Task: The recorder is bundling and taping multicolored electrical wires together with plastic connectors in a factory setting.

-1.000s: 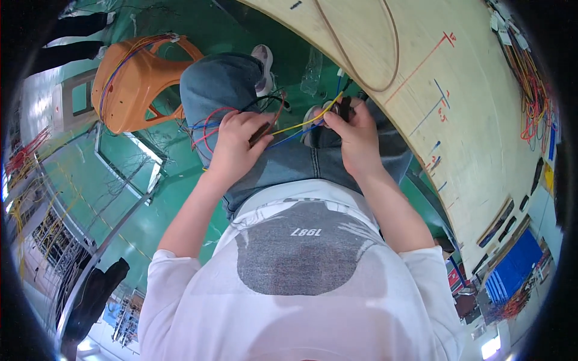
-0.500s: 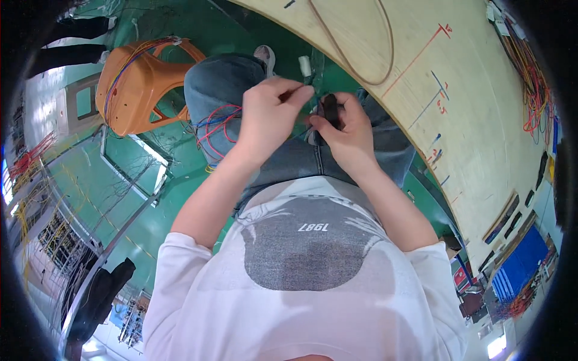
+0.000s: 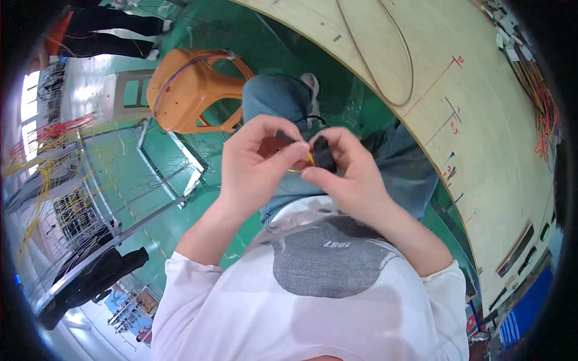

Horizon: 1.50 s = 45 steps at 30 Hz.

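My left hand (image 3: 253, 165) is raised over my lap, with thumb and fingertips pinched together on a thin yellow wire (image 3: 310, 158). Close against it, my right hand (image 3: 356, 174) curls round a dark, rounded object that looks like a roll of black tape (image 3: 325, 155). The two sets of fingertips almost meet, with the wire between them and the roll. The far end of the wire and most of the left fingertips' grip are hidden.
An orange plastic stool (image 3: 186, 90) with coloured wires over it stands to the left. On the right is a large wooden board (image 3: 439, 78) with a brown loop of cable and coloured marks. Yellow and red wires hang on a metal rack (image 3: 84, 156); another person's legs (image 3: 111, 36) show far left.
Both hands have come nearer my body and closer together. The black roll has turned from edge-on to its broader side. The view has shifted, and the red wire loops by the left wrist no longer show.
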Tool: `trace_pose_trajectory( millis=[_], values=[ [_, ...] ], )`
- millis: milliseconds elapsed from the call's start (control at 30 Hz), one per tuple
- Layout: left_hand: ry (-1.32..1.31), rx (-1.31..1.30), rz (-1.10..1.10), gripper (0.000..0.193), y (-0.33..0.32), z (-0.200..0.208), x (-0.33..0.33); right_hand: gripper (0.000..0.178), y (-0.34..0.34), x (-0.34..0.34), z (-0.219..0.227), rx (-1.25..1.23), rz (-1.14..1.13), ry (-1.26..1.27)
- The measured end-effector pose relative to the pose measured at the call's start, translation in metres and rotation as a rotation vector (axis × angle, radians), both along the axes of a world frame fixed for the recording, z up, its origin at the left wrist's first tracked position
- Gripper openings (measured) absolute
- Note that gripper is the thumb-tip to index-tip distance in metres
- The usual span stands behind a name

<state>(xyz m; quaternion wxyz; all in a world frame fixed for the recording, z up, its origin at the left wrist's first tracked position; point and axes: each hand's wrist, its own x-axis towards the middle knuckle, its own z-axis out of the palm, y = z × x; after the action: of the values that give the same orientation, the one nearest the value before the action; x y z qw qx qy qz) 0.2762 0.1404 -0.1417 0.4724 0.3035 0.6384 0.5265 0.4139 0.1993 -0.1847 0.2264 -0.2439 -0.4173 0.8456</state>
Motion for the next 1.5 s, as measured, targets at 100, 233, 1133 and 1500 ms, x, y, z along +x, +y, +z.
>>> trace_pose_trajectory(
  millis=[100, 233, 1133, 1500],
  values=[
    [0.034, 0.089, 0.008, 0.014, -0.013, 0.016, -0.005, 0.026, 0.012, 0.006, 0.026, -0.276, 0.061, -0.026],
    [-0.595, -0.115, -0.017, 0.014, -0.027, 0.037, -0.001, 0.024, 0.019, 0.02, 0.052, 0.043, 0.074, -0.044],
    [-0.692, -0.222, -0.104, 0.045, -0.024, 0.06, -0.006, 0.019, 0.03, 0.025, 0.054, 0.196, 0.176, -0.1],
    [0.956, 0.062, -0.569, 0.014, -0.012, 0.047, 0.004, 0.021, 0.029, 0.019, 0.051, 0.816, 0.192, -0.21]
  ],
)
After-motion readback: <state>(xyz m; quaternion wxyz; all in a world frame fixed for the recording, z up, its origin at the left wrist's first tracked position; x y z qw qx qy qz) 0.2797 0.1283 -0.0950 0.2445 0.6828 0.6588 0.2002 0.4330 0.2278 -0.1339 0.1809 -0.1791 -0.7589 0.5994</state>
